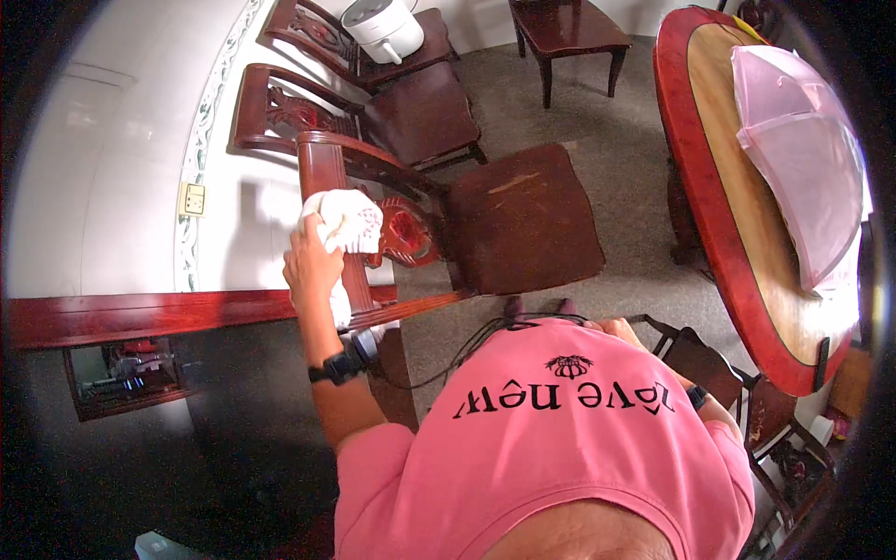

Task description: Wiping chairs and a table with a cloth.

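Note:
My left hand (314, 268) is closed on a white cloth (343, 220) with faint markings. The cloth is pressed against the carved back of a dark red-brown wooden chair (532, 219), draped over its top rail. Part of the cloth hangs below my fingers, along the rail. My right hand (618, 329) is by my waist, past the edge of my pink shirt; its fingers are mostly hidden, and whether it holds anything does not show.
Two more wooden chairs stand along the tiled wall, one nearest me (420, 112); a white appliance (383, 30) sits on the farther. A stool (571, 33) is at the back. On the right, a red-rimmed table (695, 140) bears a pink mesh food cover (803, 159). Folding chairs (709, 369) stand behind.

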Motion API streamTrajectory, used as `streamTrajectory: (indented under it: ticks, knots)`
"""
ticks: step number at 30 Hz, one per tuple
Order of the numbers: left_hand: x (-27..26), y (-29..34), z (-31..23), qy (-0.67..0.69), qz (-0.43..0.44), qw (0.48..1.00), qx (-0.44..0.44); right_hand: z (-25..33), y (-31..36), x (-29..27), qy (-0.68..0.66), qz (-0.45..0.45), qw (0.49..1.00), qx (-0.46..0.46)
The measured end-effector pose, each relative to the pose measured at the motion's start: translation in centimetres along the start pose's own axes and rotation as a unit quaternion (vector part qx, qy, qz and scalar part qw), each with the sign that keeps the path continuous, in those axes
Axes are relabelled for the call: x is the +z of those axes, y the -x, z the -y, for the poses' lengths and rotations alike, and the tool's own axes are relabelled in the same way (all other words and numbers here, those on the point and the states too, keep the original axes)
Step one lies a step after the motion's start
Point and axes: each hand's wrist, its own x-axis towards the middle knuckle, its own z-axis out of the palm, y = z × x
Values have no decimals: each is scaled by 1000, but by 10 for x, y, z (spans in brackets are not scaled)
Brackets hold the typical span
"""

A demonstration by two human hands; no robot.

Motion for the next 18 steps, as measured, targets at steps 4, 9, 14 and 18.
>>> streamTrajectory:
  ticks: [4,9,14,18]
  knots:
    - [1,14,2,-24,-2,999,-25,-9,-3,6,1,-24,999,24]
    - [2,-20,6,28,10,999,-18,11,11,-7,-7,-64,997,37]
    - [-2,-51,0,27,8,999,-30,11,11,-5,-25,-76,995,57]
    - [2,-75,-1,26,3,999,-28,7,13,-3,30,-82,996,21]
